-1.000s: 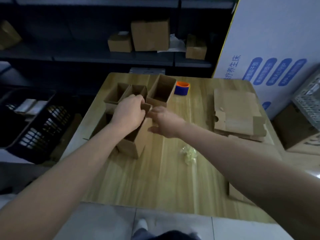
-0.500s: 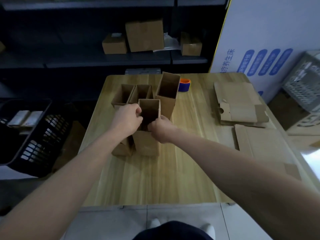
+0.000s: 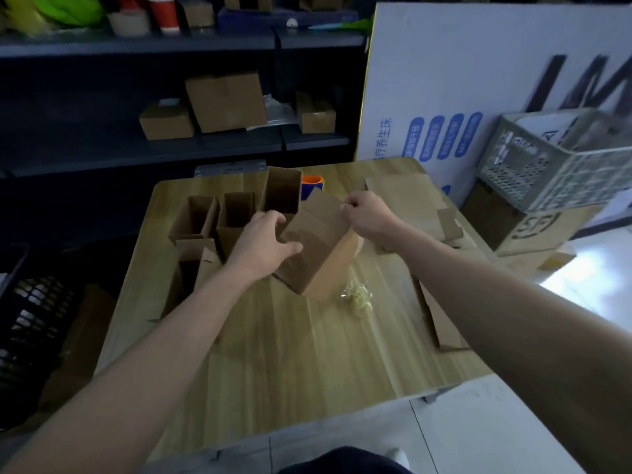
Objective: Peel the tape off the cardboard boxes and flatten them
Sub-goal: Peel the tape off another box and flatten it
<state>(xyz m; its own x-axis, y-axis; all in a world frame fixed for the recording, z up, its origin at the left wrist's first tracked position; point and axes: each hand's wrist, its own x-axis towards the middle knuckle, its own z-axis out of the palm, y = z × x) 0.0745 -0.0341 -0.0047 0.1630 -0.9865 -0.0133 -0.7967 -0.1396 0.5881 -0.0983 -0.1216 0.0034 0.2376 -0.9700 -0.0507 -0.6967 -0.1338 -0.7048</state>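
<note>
A brown cardboard box (image 3: 316, 246) lies tipped on its side in the middle of the wooden table (image 3: 290, 354). My left hand (image 3: 265, 246) grips its near left side. My right hand (image 3: 367, 215) pinches its far upper edge; whether tape is between the fingers cannot be told. Three open boxes (image 3: 236, 213) stand upright behind and to the left. A crumpled wad of clear tape (image 3: 357, 295) lies on the table just right of the held box. Flattened cardboard (image 3: 427, 200) is stacked at the right.
An orange and blue tape roll (image 3: 313, 186) sits behind the upright boxes. A black crate (image 3: 30, 323) stands on the floor at left, a grey crate (image 3: 561, 159) on a carton at right. Dark shelves with boxes (image 3: 225, 100) are behind the table.
The box stood upright between both hands; now it is tipped over toward the right, my right hand has moved to its far edge, and my view has shifted.
</note>
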